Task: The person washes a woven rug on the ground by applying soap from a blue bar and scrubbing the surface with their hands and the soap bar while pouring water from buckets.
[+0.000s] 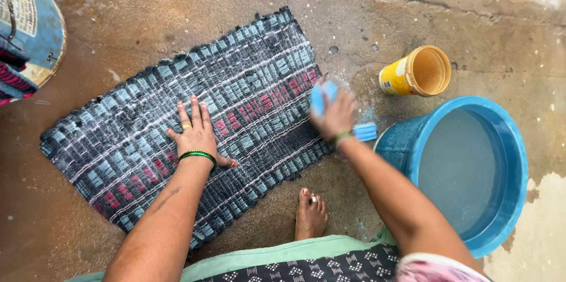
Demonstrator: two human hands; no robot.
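A dark woven mat (247, 90) with blue, grey and red checks lies wet and soapy on the concrete floor. My left hand (196, 133) presses flat on its middle, fingers spread, with green bangles at the wrist. My right hand (335, 115) grips a light blue scrubbing brush (323, 94) at the mat's right edge; the hand and brush are motion-blurred. The brush's other end (365, 132) sticks out by my wrist.
A blue tub (519, 152) of water stands at the right. A yellow plastic container (420, 71) lies tipped on its side above it. A blue bucket (41, 34) holding cloth sits at top left. My bare foot (310, 214) rests below the mat.
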